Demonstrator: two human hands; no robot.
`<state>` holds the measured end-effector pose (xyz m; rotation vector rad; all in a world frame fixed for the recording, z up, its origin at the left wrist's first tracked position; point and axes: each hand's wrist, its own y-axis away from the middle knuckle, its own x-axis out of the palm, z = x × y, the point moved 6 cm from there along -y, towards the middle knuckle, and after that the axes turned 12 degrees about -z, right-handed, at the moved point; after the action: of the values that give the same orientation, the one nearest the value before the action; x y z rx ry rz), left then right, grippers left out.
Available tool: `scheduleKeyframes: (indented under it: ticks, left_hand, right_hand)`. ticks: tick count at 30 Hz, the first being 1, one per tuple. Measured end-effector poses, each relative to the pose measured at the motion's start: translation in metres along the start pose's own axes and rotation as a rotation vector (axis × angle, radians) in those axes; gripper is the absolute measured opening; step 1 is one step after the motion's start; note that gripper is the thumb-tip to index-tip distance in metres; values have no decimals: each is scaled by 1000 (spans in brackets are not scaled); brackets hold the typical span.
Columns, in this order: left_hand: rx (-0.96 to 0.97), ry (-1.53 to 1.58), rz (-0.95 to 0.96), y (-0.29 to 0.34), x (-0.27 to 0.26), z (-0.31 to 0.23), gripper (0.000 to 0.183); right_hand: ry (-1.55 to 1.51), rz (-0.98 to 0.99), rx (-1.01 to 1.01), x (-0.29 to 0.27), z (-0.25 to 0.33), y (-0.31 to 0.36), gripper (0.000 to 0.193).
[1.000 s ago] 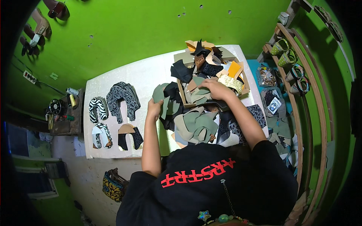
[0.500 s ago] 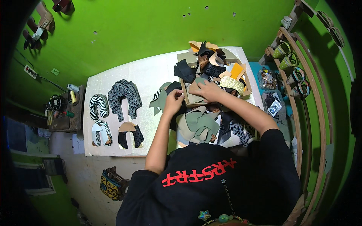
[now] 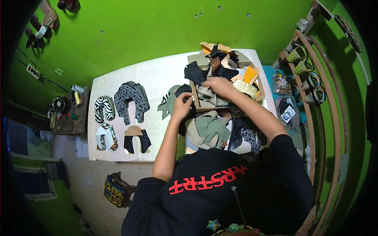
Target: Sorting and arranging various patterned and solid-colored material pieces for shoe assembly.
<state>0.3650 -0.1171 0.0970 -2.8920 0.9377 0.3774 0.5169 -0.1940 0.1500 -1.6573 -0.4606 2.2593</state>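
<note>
An open cardboard box on the table is heaped with material offcuts in black, tan, yellow, gold and grey-green. My right hand is inside it, fingers curled closed around a bunched grey-green offcut; the fingertips are partly hidden. At the box's left wall, my left hand is closed, its thumb and fingertips on the edge. Just beyond it lie black and grey-green pieces. A pile of grey-green offcuts sits in front of the box, with black patterned pieces to its right.
On the white table, a stack of black-and-grey arch-shaped pieces, zebra-striped ones and two smaller stacks lie at left. Wooden racks with sandals and clear plastic containers stand at right. A small workbench is further left.
My right hand has gone from spread over the offcuts to curled closed, shifting slightly farther up the box. The grey-green piece beneath it has bunched up. My left hand stays at the box's left edge.
</note>
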Motion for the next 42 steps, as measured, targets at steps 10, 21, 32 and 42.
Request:
scheduleKeyframes:
  ticks: [10,21,32,42]
  left_hand:
    - [-179,284,28,-3,-1,-33,25]
    - [-393,922,173,0,-29,-37,33]
    - [-509,61,-63,-6,-65,120,25]
    - [-274,-579,-360,0,-102,56,52]
  right_hand:
    - [-416,-367,265,-107,-14,-13,39]
    - [-189,-326,58,-18,110,-28,41]
    - [-259,36,395,18,17,-16,20]
    - [-232,-313,277,24,-30,-23,50]
